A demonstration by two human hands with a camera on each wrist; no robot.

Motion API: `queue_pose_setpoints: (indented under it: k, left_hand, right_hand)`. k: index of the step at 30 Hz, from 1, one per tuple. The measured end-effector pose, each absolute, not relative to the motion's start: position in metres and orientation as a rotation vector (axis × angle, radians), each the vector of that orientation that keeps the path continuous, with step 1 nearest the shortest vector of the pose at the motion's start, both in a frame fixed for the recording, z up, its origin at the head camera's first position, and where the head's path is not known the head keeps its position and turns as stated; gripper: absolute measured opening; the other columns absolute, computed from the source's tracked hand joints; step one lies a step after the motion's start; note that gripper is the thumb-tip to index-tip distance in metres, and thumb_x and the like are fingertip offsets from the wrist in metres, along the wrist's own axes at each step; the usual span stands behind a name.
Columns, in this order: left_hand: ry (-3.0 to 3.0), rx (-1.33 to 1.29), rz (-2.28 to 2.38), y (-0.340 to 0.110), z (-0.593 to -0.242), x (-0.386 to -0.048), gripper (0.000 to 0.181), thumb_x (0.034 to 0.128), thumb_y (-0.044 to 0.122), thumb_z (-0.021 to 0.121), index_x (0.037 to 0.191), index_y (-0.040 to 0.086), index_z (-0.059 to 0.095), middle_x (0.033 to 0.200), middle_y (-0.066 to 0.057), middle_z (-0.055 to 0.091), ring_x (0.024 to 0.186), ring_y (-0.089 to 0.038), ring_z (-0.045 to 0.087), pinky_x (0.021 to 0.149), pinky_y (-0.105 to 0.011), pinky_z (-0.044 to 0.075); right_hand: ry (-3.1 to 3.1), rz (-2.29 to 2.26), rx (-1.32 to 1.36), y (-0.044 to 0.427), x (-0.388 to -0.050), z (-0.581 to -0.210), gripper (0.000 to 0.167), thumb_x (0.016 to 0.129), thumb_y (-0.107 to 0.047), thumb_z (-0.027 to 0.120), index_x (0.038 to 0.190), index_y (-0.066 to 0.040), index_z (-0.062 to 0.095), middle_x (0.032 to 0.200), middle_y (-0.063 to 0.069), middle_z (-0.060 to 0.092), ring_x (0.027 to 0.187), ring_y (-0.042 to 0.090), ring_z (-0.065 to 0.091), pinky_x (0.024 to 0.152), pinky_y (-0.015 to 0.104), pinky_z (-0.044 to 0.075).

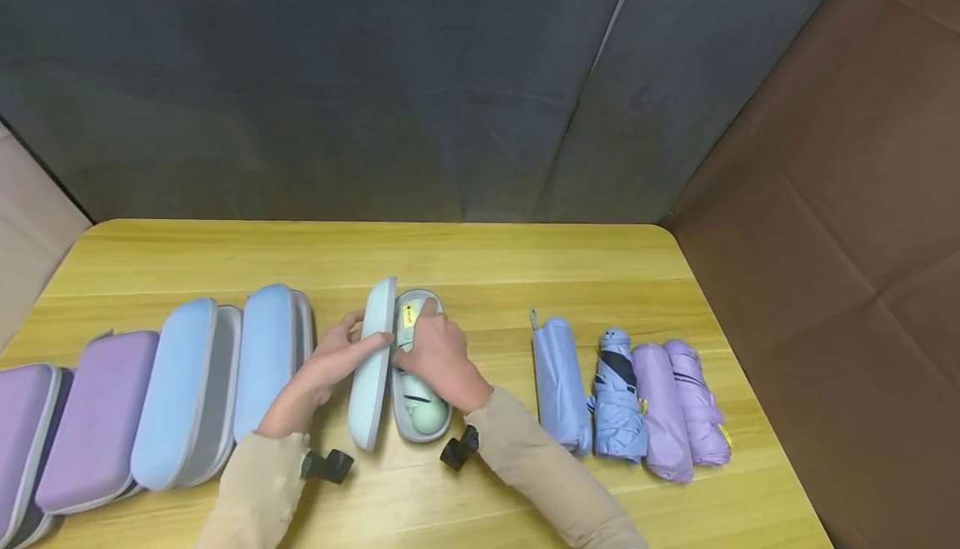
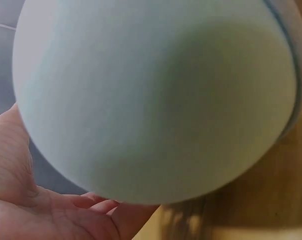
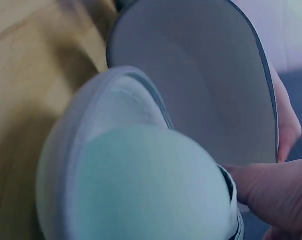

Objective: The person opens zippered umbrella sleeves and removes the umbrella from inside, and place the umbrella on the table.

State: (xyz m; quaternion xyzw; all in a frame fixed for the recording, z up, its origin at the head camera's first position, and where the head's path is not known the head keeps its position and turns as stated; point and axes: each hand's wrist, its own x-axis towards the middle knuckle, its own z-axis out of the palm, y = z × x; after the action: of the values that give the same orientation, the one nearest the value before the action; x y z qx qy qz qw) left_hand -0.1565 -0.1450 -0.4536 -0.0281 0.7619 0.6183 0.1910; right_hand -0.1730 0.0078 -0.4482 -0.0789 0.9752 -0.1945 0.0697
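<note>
A mint green hard case (image 1: 371,374) stands unzipped at the middle of the table, its lid tilted up on the left. My left hand (image 1: 341,355) holds that lid by its edge; the left wrist view shows the lid's rounded end filling the frame, with the hand (image 2: 51,215) behind it. In the grey-lined base lies a folded mint green umbrella (image 1: 427,416) with a yellow tag (image 1: 408,316). Reaching over the base, my right hand (image 1: 441,357) grips the umbrella's middle, hiding part of it. Close up, the umbrella's rounded end (image 3: 151,185) sits inside the base's rim.
On the left stand two blue cases (image 1: 176,391) (image 1: 266,357) and two purple cases (image 1: 101,420) (image 1: 22,441), partly unzipped. To the right lie two blue umbrellas (image 1: 561,386) (image 1: 619,399) and two purple umbrellas (image 1: 663,416) (image 1: 699,407). A dark partition (image 1: 337,99) rises behind the wooden table (image 1: 487,257).
</note>
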Motion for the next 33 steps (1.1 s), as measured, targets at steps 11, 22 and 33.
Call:
queue_pose_setpoints:
  k: [11, 22, 33]
  left_hand:
    - [2.329, -0.140, 1.582, -0.151, -0.445, -0.148, 0.082, 0.0873, 0.033, 0.061, 0.145, -0.005, 0.016, 0.120, -0.033, 0.050, 0.095, -0.033, 0.059, 0.074, -0.038, 0.052]
    - [2.731, -0.136, 1.079, -0.156, -0.437, -0.142, 0.102, 0.0800, 0.052, 0.065, 0.142, -0.011, 0.014, 0.117, -0.041, 0.047, 0.102, -0.053, 0.052, 0.070, -0.054, 0.051]
    - [2.947, -0.113, 0.961, -0.156, -0.427, -0.132, 0.070, 0.0870, 0.043, 0.060, 0.120, -0.016, 0.041, 0.098, -0.037, 0.055, 0.081, -0.046, 0.058, 0.060, -0.052, 0.048]
  right_hand:
    - [2.558, -1.222, -0.144, 0.048, -0.182, -0.440, 0.077, 0.072, -0.022, 0.070, 0.139, -0.004, 0.037, 0.085, 0.005, 0.060, 0.070, 0.017, 0.056, 0.060, 0.026, 0.048]
    - [2.705, -1.130, -0.085, 0.076, -0.179, -0.454, 0.079, 0.070, -0.019, 0.074, 0.137, 0.000, 0.036, 0.083, 0.008, 0.060, 0.066, 0.019, 0.058, 0.052, 0.028, 0.050]
    - [2.874, -0.887, -0.220, 0.076, -0.174, -0.450, 0.072, 0.077, -0.033, 0.075, 0.132, 0.000, 0.043, 0.099, 0.010, 0.059, 0.081, 0.022, 0.058, 0.065, 0.033, 0.050]
